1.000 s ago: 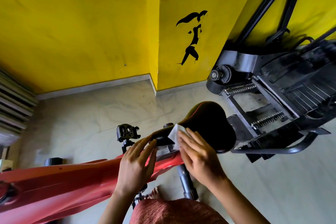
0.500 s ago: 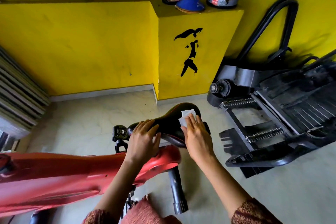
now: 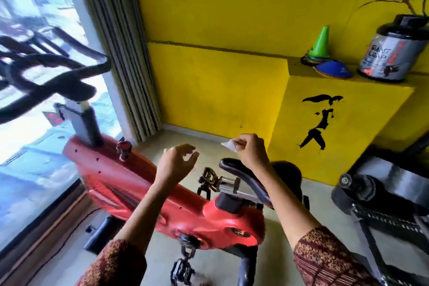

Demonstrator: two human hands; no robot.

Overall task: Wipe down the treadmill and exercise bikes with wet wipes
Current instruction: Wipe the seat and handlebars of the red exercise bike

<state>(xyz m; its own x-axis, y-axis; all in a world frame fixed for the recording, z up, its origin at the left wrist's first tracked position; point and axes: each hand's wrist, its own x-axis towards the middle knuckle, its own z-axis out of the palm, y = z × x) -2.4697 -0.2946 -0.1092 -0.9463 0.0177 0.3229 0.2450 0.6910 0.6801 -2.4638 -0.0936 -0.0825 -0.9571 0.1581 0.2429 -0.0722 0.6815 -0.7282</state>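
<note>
A red exercise bike (image 3: 130,183) stands in front of me, its black saddle (image 3: 239,172) at centre right and its black handlebars (image 3: 46,76) blurred at upper left. My right hand (image 3: 250,150) is raised above the saddle's nose and pinches a small white wet wipe (image 3: 228,145). Over the red frame my left hand (image 3: 177,162) hovers with loosely curled fingers, holding nothing and touching nothing.
A black treadmill frame (image 3: 380,193) lies at the right. On the yellow ledge (image 3: 348,83) sit a green cone (image 3: 321,42), a blue disc (image 3: 333,68) and a large tub (image 3: 392,50). Curtain (image 3: 120,53) and window at left. Pedal (image 3: 183,269) below.
Both hands have lifted off the saddle; the right one took the wipe up with it. My view has swung left and up, bringing the handlebars and window in.
</note>
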